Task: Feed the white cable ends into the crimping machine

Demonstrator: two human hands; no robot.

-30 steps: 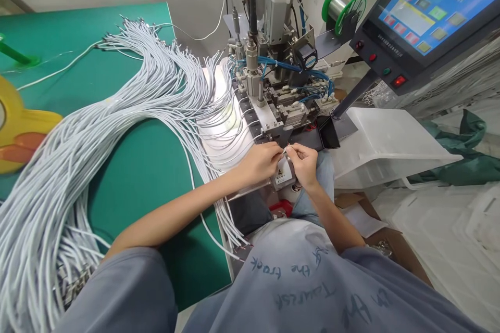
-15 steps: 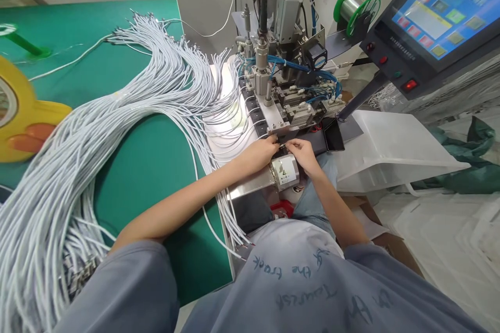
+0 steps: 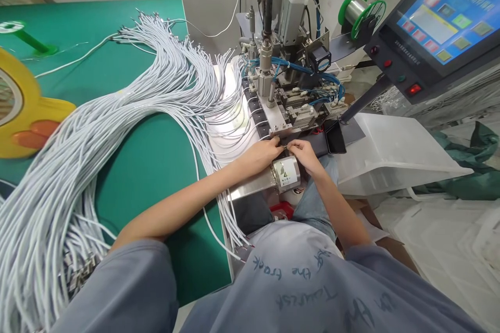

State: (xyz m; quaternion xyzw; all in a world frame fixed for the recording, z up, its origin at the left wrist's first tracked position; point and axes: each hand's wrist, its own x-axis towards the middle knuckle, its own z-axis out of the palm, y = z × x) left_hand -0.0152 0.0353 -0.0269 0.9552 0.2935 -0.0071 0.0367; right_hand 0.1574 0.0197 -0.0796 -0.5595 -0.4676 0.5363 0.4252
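Head view: right hand (image 3: 305, 155) pinches a wire end (image 3: 285, 146), I can't tell how left hand (image 3: 262, 154) grips, and a slip could bend it.

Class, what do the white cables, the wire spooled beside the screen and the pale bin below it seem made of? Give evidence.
White cables: probably plastic-coated, satin, bending in smooth curves. Spooled wire: likely bright metal, from its silvery sheen. Pale bin: seemingly plastic, slightly glossy, given its milky look and rounded edges.
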